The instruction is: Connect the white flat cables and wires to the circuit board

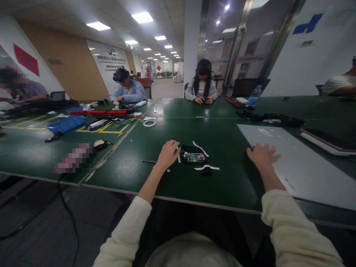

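Observation:
Just right of my left hand (pixel 169 152) lies a green circuit board (pixel 196 157) on the dark green table (pixel 219 129). The fingers of that hand bend down by a white strip (pixel 178 155) at the board's left end; whether they pinch anything is hidden. Two more white strips, one above the board (pixel 200 148) and one below it (pixel 206 168), rest on the table. My right hand (pixel 264 155) is over the left edge of a pale grey panel (pixel 300 167), fingers spread. A thin dark tool (pixel 148 161) lies left of my left wrist.
A blue tray (pixel 65 124), cables and a white ring (pixel 149 123) lie at the left. A bottle (pixel 254 95) stands at the far right, behind a dark bundle (pixel 274 118). A flat device (pixel 328 141) rests by the panel. Several people sit around the table.

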A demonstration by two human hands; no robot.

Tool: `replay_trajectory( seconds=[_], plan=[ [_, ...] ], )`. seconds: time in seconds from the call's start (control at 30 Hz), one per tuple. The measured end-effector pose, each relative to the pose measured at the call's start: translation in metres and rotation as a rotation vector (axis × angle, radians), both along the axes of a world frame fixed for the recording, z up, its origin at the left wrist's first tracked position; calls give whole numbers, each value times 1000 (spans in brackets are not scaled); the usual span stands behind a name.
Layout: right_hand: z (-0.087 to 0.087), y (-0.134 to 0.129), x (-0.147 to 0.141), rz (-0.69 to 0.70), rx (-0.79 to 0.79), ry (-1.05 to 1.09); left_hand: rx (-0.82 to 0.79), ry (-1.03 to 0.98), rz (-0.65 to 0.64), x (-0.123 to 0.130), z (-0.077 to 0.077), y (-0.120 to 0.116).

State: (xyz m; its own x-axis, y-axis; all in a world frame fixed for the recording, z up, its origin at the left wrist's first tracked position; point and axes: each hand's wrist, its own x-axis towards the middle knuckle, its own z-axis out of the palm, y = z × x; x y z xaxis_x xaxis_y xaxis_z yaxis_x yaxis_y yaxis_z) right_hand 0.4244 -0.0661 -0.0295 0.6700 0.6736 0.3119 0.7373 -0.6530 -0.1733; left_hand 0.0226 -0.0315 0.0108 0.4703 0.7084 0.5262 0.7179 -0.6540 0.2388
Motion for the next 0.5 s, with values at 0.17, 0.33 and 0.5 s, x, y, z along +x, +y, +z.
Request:
replay_trajectory(
  seconds=[0.17,0.33,0.5],
  plan=[
    [-9,1,9,-27,-28,74,-34,111,-191,16,5,-10],
    [-15,3,11,7,-34,38,-96,251,-327,24,8,-16],
    [-17,0,9,63,-75,-32,-100,319,-350,26,3,-14]
  ],
)
